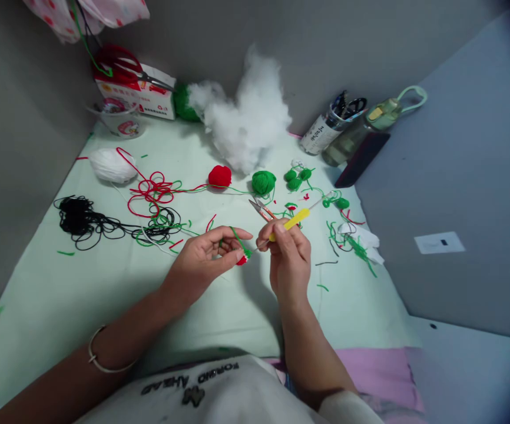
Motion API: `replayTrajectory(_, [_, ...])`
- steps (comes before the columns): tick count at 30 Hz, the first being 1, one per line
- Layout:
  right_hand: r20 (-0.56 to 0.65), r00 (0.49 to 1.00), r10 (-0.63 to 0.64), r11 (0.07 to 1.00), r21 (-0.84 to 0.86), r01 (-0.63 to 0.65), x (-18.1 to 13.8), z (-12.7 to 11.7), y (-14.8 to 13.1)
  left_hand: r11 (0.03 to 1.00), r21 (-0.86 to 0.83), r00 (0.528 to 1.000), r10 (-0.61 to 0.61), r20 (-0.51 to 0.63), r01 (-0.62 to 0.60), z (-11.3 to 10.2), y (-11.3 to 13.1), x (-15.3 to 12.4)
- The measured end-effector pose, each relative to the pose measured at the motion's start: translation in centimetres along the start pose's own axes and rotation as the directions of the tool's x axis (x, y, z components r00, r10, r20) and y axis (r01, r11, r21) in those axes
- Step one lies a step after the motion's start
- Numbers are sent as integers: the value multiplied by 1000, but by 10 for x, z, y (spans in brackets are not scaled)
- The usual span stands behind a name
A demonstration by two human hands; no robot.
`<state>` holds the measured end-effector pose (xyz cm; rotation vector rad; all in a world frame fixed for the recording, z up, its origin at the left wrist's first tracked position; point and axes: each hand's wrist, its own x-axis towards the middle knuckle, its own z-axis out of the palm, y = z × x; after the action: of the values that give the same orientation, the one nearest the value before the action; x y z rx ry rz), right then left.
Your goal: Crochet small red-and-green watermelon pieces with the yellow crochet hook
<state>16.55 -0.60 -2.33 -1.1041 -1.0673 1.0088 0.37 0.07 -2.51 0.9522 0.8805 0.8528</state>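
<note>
My left hand [206, 253] pinches a small crocheted piece [243, 257] in red, white and green between thumb and fingers. A strand of green yarn runs up from it over my index finger. In my right hand [290, 253] is a crochet hook with a yellow handle [297, 221], its thin metal tip pointing left to the piece. Whether the tip sits inside a stitch is too small to tell. Just beyond my right hand lie thread snips [261, 208], partly hidden by my fingers. A green yarn ball [263, 182] and a red yarn ball [219, 176] rest farther back.
White stuffing [248, 118] is heaped at the back. Left are black yarn [76, 221], a white yarn ball [112, 165], tangled red yarn [153, 188] and a plastic tub [122, 122]. Right stand a pen cup [321, 132], a bottle [341, 144] and a dark phone-like slab [363, 160], near yarn scraps [356, 244].
</note>
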Motion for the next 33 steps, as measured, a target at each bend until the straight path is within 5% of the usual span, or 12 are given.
replayTrajectory(5, [3, 978, -206, 962, -182, 203, -8, 2, 0, 999, 38, 999, -23, 43, 21, 1, 0, 0])
replayTrajectory(13, [63, 984, 168, 979, 105, -174, 6, -2, -4, 998, -33, 996, -56, 73, 58, 0, 1, -1])
replayTrajectory(21, [28, 999, 32, 999, 25, -33, -1, -2, -2, 999, 7, 995, -55, 80, 54, -2, 1, 0])
replayTrajectory(28, [46, 994, 100, 987, 121, -105, 3, -3, -5, 996, 72, 994, -64, 90, 57, -3, 6, -1])
replayTrajectory(33, [168, 972, 161, 968, 167, -189, 2, -1, -4, 996, -83, 998, -35, 57, 39, -6, 0, 3])
